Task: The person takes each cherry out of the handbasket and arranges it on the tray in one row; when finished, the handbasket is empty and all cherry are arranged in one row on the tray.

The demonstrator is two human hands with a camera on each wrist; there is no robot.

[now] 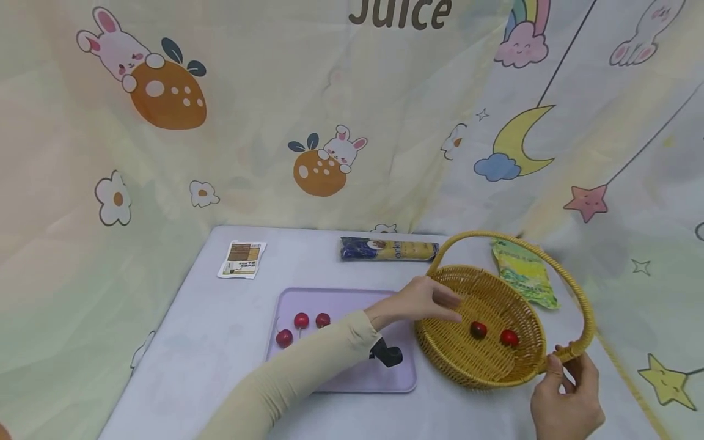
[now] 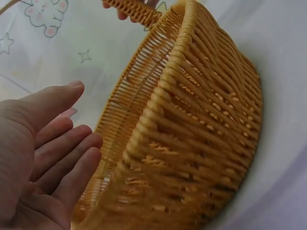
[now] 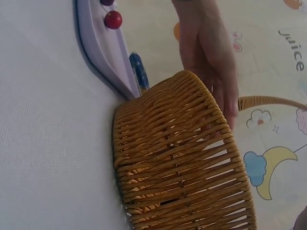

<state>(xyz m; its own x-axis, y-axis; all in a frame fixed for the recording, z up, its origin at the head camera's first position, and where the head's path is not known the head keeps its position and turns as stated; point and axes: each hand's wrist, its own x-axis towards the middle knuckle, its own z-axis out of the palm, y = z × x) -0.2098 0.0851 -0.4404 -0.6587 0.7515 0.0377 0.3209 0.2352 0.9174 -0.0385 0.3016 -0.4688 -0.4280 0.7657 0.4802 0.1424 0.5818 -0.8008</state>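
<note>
Nearest, the right hand (image 1: pixel 569 397) pinches the lower end of a cord-wrapped handle (image 1: pixel 585 311), thumb and curled fingers closed about it where it joins the rim of a wicker basket (image 1: pixel 448 366). A matte, cream sleeve (image 1: pixel 297 360), softly creased, crosses the table (image 1: pixel 214 348) from the near edge. It ends at the left hand (image 1: pixel 420 299), which reaches over the basket's left rim with fingers extended and thumb apart, holding nothing. The round basket stands on the right part of the table, its honey-brown strands ribbed and slightly glossy, its wall slatted with narrow gaps and its handle a tall arch. Inside, on the woven floor, lie two smooth, round cherries (image 1: pixel 478 330), one dark, one brighter red, a little apart. Left of the basket sits a pale lilac tray (image 1: pixel 404 382), a flat rectangle with rounded corners and a low raised edge; three shiny red fruits (image 1: pixel 300 321) show towards its left side, thin stems on some. Farther back are a flat, white-edged packet (image 1: pixel 242 260), a long blue-and-yellow package (image 1: pixel 390 249) and a crinkled, green-yellow bag (image 1: pixel 525 272) behind the basket. Beyond hangs a lightly wrinkled sheet (image 1: pixel 247 153) printed with rabbits, flowers and a crescent moon.
</note>
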